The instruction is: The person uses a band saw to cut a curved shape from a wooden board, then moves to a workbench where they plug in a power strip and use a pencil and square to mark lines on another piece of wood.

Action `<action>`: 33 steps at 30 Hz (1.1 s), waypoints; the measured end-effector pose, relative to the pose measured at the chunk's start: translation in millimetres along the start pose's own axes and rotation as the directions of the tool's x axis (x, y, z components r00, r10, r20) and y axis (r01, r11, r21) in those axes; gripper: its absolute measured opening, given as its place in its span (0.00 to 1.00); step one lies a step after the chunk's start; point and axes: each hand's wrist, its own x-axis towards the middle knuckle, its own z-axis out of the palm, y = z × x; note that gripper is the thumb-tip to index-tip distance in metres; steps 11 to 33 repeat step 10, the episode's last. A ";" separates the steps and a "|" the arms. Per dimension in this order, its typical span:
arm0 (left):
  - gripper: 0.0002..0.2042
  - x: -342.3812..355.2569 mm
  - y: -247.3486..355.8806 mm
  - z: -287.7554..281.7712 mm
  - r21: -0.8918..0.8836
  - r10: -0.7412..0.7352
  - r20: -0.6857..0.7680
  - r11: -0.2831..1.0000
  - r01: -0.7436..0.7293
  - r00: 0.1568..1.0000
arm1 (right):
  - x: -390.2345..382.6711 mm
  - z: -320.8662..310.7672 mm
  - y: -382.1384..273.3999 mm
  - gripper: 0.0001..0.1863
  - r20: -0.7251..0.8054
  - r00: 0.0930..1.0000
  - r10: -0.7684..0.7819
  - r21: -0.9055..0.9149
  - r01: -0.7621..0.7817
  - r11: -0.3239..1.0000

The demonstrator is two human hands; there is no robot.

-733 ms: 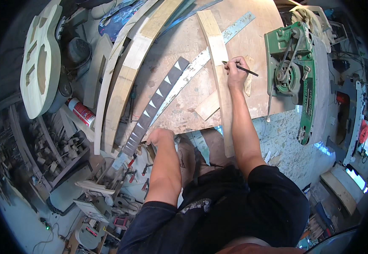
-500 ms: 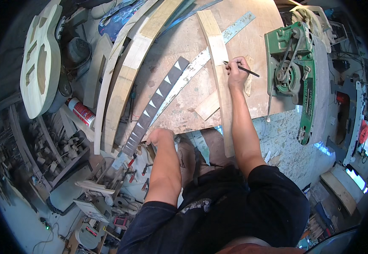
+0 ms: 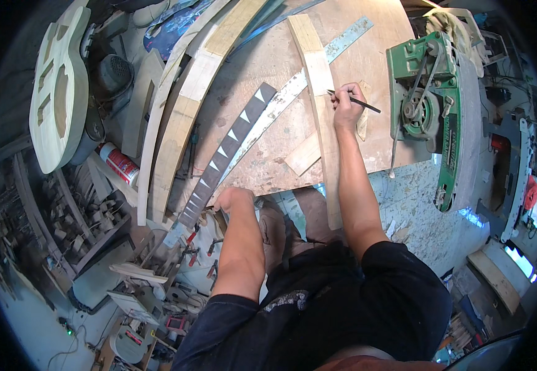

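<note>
My right hand [image 3: 346, 106] is closed on a dark pencil [image 3: 370, 107]. The pencil's tip meets the right edge of a long pale wooden neck blank [image 3: 319, 77], which lies lengthwise on the table. At the table's near edge rests my left hand [image 3: 234, 199], its fingers curled and partly hidden; what they hold, if anything, does not show. Close to it lies a dark fretboard [image 3: 234, 137] with white pointed inlays. Beside the fretboard, a paint-worn metal straightedge [image 3: 274, 109] runs diagonally and passes under the blank.
A green belt sander [image 3: 422, 93] stands at the table's right. Long wooden strips [image 3: 195, 83] lie left, near a pale guitar body [image 3: 61, 86] and a red-and-white can [image 3: 119, 164]. A short wood piece [image 3: 304, 154] lies beside the blank. Clamps [image 3: 191, 247] hang below the near edge.
My right hand and the pencil have shifted very slightly, the pencil's back end a little to the right. My left hand, the blank and the fretboard look the same.
</note>
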 end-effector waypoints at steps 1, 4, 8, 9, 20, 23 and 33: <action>0.36 1.1 -0.1 1.0 0.009 0.005 0.004 1.000 -0.005 1.000 | 0.2 -0.1 0.1 0.02 0.000 1.000 0.000 0.000 0.000 1.000; 0.36 3.4 -0.4 3.8 0.045 0.021 0.006 0.999 -0.022 1.000 | 1.1 -1.5 2.1 0.02 0.003 1.000 -0.004 -0.009 0.004 1.000; 0.36 13.8 -0.3 12.7 0.123 0.055 0.012 0.991 -0.056 0.998 | 0.5 -0.3 0.9 0.02 0.006 1.000 -0.003 -0.009 0.003 1.000; 0.36 15.6 0.2 15.2 0.138 0.061 0.018 0.988 -0.063 0.998 | 0.2 -0.1 0.5 0.02 0.006 1.000 -0.001 -0.008 0.001 1.000; 0.36 18.0 0.1 16.6 0.137 0.061 0.017 0.989 -0.063 0.998 | 0.2 0.4 0.2 0.02 0.007 1.000 -0.001 -0.008 0.001 1.000; 0.36 18.0 0.1 16.6 0.137 0.061 0.017 0.989 -0.063 0.998 | 0.2 0.4 0.2 0.02 0.007 1.000 -0.001 -0.008 0.001 1.000; 0.36 18.0 0.1 16.6 0.137 0.061 0.017 0.989 -0.063 0.998 | 0.2 0.4 0.2 0.02 0.007 1.000 -0.001 -0.008 0.001 1.000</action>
